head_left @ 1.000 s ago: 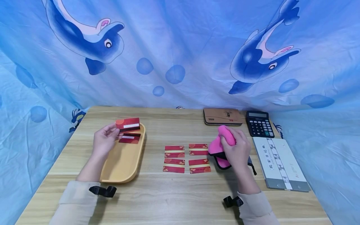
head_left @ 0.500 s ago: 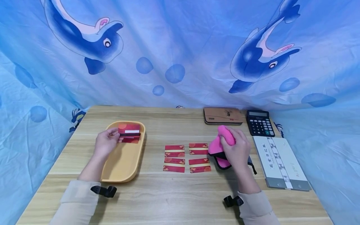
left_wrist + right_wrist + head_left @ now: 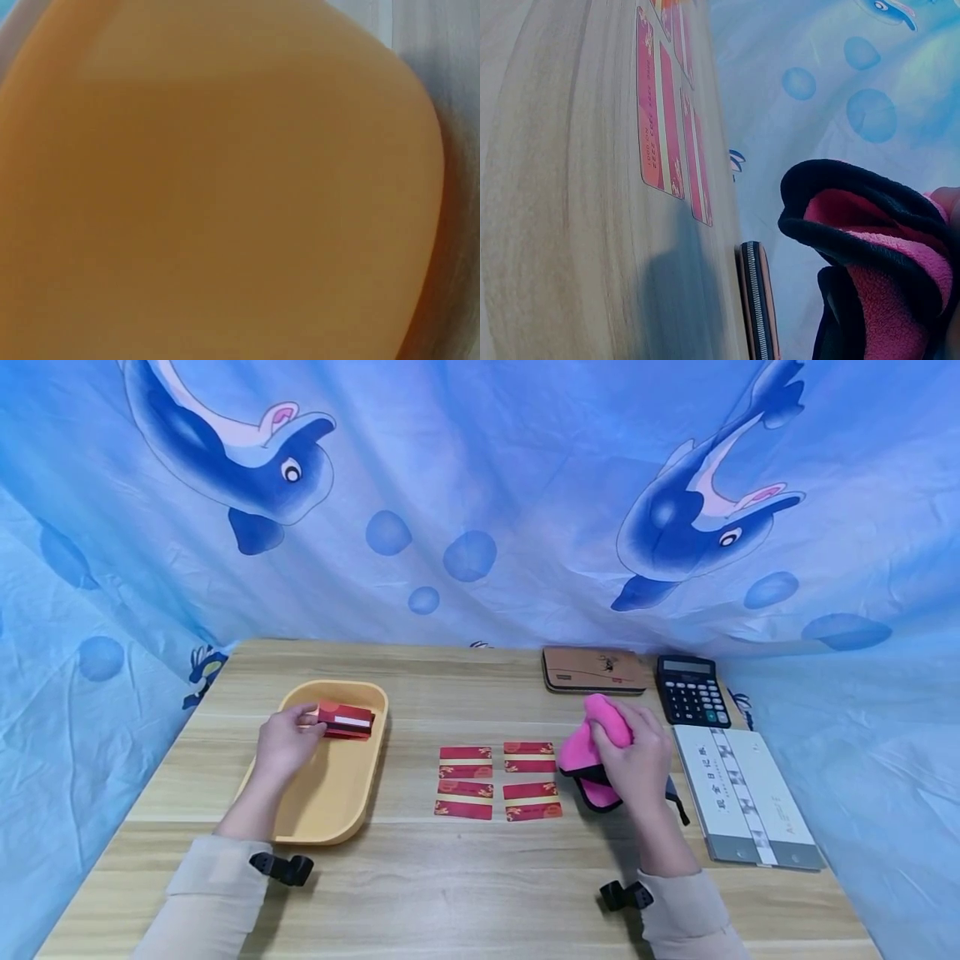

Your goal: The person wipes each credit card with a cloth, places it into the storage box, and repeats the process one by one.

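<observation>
In the head view my left hand [image 3: 288,743] reaches over the yellow tray [image 3: 330,835] and pinches the left end of a red card [image 3: 345,717] with a white strip and a dark band. This card lies low in the tray's far end, over another red card that it mostly hides. My right hand [image 3: 641,760] grips a bunched pink cloth [image 3: 581,747] with black edging above the table. The cloth's folded edge [image 3: 877,247] fills the lower right of the right wrist view. Only the tray's inside [image 3: 225,210] shows in the left wrist view.
Several red-and-gold cards [image 3: 465,799] lie in two rows mid-table, left of the cloth. At the back right are a brown zip wallet [image 3: 596,668] and a black calculator [image 3: 692,689]. A white-and-grey notebook [image 3: 750,797] lies near the right edge. A blue curtain [image 3: 480,485] hangs behind.
My left hand has lowered its red card from above the tray's far end down onto the other card, tipping it flatter. My right hand and the pink cloth have barely moved.
</observation>
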Action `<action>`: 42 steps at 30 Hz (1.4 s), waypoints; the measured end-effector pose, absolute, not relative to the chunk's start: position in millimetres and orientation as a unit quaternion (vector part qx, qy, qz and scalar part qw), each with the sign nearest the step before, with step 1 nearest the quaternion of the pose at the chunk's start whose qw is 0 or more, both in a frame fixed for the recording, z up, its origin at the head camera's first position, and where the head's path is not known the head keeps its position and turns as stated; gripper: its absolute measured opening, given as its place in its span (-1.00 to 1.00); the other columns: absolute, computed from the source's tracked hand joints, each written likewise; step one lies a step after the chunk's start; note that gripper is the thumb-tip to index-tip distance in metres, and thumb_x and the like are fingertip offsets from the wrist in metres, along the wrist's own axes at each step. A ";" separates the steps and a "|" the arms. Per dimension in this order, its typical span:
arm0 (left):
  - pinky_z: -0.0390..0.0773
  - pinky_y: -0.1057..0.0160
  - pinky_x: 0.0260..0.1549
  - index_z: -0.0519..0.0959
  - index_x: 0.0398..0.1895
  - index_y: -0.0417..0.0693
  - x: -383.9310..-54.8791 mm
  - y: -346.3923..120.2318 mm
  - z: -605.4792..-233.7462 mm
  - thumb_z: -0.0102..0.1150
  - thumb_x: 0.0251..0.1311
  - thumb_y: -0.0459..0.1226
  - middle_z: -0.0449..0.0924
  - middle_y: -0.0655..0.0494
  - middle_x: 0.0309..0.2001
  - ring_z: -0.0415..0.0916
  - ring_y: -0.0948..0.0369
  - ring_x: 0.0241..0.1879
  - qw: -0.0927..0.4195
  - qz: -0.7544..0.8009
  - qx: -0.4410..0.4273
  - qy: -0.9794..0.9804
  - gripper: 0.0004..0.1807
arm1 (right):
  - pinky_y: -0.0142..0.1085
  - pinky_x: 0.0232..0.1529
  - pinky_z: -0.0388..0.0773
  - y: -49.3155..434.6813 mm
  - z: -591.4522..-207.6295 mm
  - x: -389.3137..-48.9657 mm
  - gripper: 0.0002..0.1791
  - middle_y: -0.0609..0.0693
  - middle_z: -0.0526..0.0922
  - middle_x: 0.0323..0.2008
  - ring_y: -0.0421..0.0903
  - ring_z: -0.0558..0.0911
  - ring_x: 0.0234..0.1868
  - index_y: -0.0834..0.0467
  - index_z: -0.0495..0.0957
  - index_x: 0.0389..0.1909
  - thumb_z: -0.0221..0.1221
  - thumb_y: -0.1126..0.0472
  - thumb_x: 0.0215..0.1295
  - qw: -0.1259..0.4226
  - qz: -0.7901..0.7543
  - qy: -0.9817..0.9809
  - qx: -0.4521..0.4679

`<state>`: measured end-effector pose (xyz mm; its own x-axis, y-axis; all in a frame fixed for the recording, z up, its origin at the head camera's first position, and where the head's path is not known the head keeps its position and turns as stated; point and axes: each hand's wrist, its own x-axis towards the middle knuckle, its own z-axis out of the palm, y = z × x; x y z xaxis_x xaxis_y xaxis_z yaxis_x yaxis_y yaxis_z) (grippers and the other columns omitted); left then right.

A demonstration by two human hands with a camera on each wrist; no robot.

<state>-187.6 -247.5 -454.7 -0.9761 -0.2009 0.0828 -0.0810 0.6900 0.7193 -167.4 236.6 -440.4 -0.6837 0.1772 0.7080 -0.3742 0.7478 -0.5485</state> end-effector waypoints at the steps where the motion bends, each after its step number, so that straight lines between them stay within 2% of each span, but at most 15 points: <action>1: 0.63 0.23 -0.22 0.45 0.27 -0.47 -187.4 -247.2 -454.3 0.18 0.34 -0.33 0.66 -0.34 0.00 0.66 -0.16 -0.07 0.073 -0.384 0.079 -0.917 -0.50 | -0.10 -0.35 0.45 236.7 -440.3 -167.4 -0.55 0.19 0.71 -0.19 0.13 0.65 -0.26 0.21 0.72 0.02 0.52 0.24 0.06 0.392 0.351 -0.848 0.058; 5: 0.64 -0.06 -0.01 0.38 0.32 -0.50 -187.1 -245.8 -453.3 0.18 0.38 -0.27 0.60 -0.42 0.07 0.62 -0.23 0.05 0.059 -0.391 0.076 -0.915 -0.43 | -0.10 -0.35 0.45 236.9 -440.0 -167.1 -0.55 0.20 0.71 -0.20 0.14 0.65 -0.27 0.22 0.72 0.02 0.52 0.24 0.06 0.393 0.351 -0.848 0.059; 10: 0.58 -0.17 0.10 0.28 0.39 -0.50 -185.8 -245.5 -453.1 0.14 0.42 -0.25 0.43 -0.54 0.22 0.49 -0.33 0.18 0.044 -0.406 0.068 -0.910 -0.38 | -0.08 -0.38 0.46 235.6 -440.4 -167.9 -0.55 0.20 0.72 -0.21 0.15 0.66 -0.29 0.24 0.73 0.00 0.52 0.24 0.04 0.403 0.343 -0.846 0.064; 13: 0.53 -0.21 0.14 0.27 0.40 -0.48 -185.0 -245.4 -452.1 0.11 0.43 -0.25 0.39 -0.55 0.25 0.44 -0.37 0.20 0.054 -0.397 0.066 -0.914 -0.38 | -0.09 -0.38 0.46 234.8 -440.2 -167.9 -0.55 0.19 0.73 -0.21 0.14 0.67 -0.29 0.22 0.73 0.01 0.52 0.23 0.05 0.404 0.342 -0.846 0.068; 19: 0.51 -0.21 0.17 0.37 0.31 -0.49 -183.2 -233.6 -440.8 0.12 0.41 -0.33 0.48 -0.48 0.20 0.47 -0.34 0.18 0.141 -0.391 0.024 -0.909 -0.49 | -0.10 -0.37 0.46 235.6 -439.6 -166.9 -0.55 0.18 0.73 -0.20 0.13 0.67 -0.28 0.22 0.73 0.01 0.52 0.24 0.05 0.400 0.345 -0.847 0.067; 23: 0.52 -0.19 0.17 0.44 0.28 -0.44 -179.7 -214.6 -427.8 0.16 0.40 -0.33 0.51 -0.39 0.21 0.47 -0.28 0.21 0.169 -0.405 -0.016 -0.899 -0.53 | -0.09 -0.36 0.47 236.6 -438.8 -166.5 -0.56 0.18 0.73 -0.20 0.13 0.66 -0.27 0.23 0.73 0.00 0.52 0.25 0.05 0.399 0.345 -0.847 0.067; 29: 0.60 -0.17 0.07 0.53 0.24 -0.32 -173.8 -181.6 -416.7 0.23 0.37 -0.34 0.57 -0.27 0.18 0.53 -0.25 0.14 0.187 -0.451 -0.081 -0.869 -0.58 | -0.09 -0.34 0.47 237.1 -437.3 -165.0 -0.55 0.18 0.72 -0.17 0.12 0.66 -0.25 0.24 0.72 0.01 0.51 0.24 0.06 0.395 0.349 -0.847 0.061; 34: 0.55 -0.14 0.13 0.56 0.22 -0.23 -166.1 -156.3 -415.7 0.28 0.34 -0.31 0.58 -0.16 0.20 0.52 -0.15 0.17 0.196 -0.415 -0.152 -0.875 -0.59 | -0.09 -0.31 0.48 237.5 -437.5 -163.9 -0.54 0.18 0.72 -0.15 0.13 0.65 -0.22 0.24 0.71 0.02 0.52 0.23 0.06 0.391 0.351 -0.849 0.055; 37: 0.47 -0.14 0.22 0.57 0.23 -0.18 -161.1 -142.7 -416.3 0.28 0.35 -0.27 0.58 -0.12 0.20 0.49 -0.08 0.23 0.185 -0.394 -0.182 -0.882 -0.59 | -0.09 -0.28 0.49 237.5 -437.8 -163.5 -0.54 0.18 0.72 -0.14 0.13 0.66 -0.20 0.24 0.71 0.02 0.52 0.24 0.06 0.391 0.353 -0.848 0.055; 42: 0.48 -0.13 0.23 0.58 0.22 -0.17 -156.4 -121.3 -426.6 0.28 0.36 -0.27 0.59 -0.09 0.19 0.50 -0.06 0.23 0.155 -0.419 -0.208 -0.871 -0.60 | -0.10 -0.26 0.48 237.5 -439.0 -162.8 -0.55 0.17 0.73 -0.14 0.13 0.66 -0.18 0.22 0.72 0.01 0.52 0.26 0.05 0.397 0.354 -0.845 0.058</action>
<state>-156.4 -121.3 -426.6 -0.8659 0.2317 0.4434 0.4910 0.5635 0.6643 -162.8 237.5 -439.0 -0.6780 0.1835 0.7118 -0.3794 0.7421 -0.5526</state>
